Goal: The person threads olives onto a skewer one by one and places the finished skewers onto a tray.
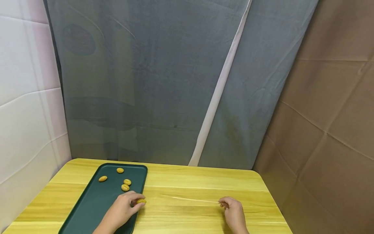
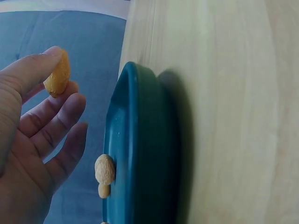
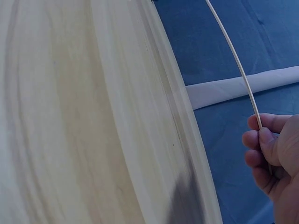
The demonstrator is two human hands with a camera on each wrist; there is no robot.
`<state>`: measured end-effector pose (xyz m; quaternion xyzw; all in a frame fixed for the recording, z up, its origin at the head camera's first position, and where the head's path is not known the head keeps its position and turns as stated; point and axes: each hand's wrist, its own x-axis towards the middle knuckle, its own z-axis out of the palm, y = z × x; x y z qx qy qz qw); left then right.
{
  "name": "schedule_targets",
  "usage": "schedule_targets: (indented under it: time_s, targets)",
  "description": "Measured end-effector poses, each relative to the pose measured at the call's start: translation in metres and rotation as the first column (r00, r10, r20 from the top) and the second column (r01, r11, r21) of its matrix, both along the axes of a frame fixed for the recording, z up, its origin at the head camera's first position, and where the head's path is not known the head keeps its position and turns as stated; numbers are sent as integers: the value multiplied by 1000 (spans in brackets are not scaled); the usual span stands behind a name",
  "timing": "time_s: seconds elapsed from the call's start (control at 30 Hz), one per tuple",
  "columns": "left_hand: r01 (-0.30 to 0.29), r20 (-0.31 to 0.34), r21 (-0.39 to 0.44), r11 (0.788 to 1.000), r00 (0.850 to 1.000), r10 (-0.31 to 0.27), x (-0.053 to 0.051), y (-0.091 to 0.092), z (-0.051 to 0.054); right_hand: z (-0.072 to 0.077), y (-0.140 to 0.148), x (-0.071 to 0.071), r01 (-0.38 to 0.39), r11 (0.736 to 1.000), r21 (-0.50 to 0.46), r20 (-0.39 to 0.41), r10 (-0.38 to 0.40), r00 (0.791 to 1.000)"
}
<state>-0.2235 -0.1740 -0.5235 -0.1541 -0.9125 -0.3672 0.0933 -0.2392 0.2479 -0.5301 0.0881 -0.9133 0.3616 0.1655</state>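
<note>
My left hand (image 1: 120,209) pinches a small yellow-brown oval piece (image 2: 58,74), like a nut or dried fruit, between thumb and fingertips. In the head view that hand appears over the right edge of the dark green tray (image 1: 96,201). Several similar pieces lie on the tray, among them one at the back (image 1: 120,170), one on the left (image 1: 103,178) and two close together (image 1: 125,187). Over the right part of the table, my right hand (image 1: 233,213) grips one end of a thin wooden skewer (image 3: 238,63). The skewer's free end points left, apart from the held piece.
A light wood-grain table (image 1: 181,221) carries the tray on its left side. Behind it hangs a grey-blue cloth (image 1: 163,81) with a pale slanting strip (image 1: 217,94). White cloth (image 1: 26,97) stands to the left and brown cloth (image 1: 327,113) to the right.
</note>
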Motion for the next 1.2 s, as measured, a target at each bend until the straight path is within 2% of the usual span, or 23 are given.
schedule_targets:
  time_s: [0.5, 0.7, 0.9, 1.03, 1.2]
  targets:
    - [28, 7, 17, 999, 1000, -29, -3, 8, 0, -2, -9, -1, -15, 1000, 3, -11, 15, 1000]
    - [24, 10, 4, 1000, 1000, -24, -5, 12, -3, -4, -12, -1, -29, 999, -18, -16, 29, 999]
    - [15, 5, -15, 1000, 1000, -15, -6, 16, -2, -4, -16, 2, -29, 1000, 3, -61, 30, 998]
    - [-5, -1, -32, 999, 1000, 5, -6, 19, 0, -3, -18, 3, -31, 999, 10, -53, 31, 998]
    - [0, -24, -24, 1000, 1000, -1, -6, 21, 1, -2, -21, 2, -32, 999, 9, -40, 32, 999]
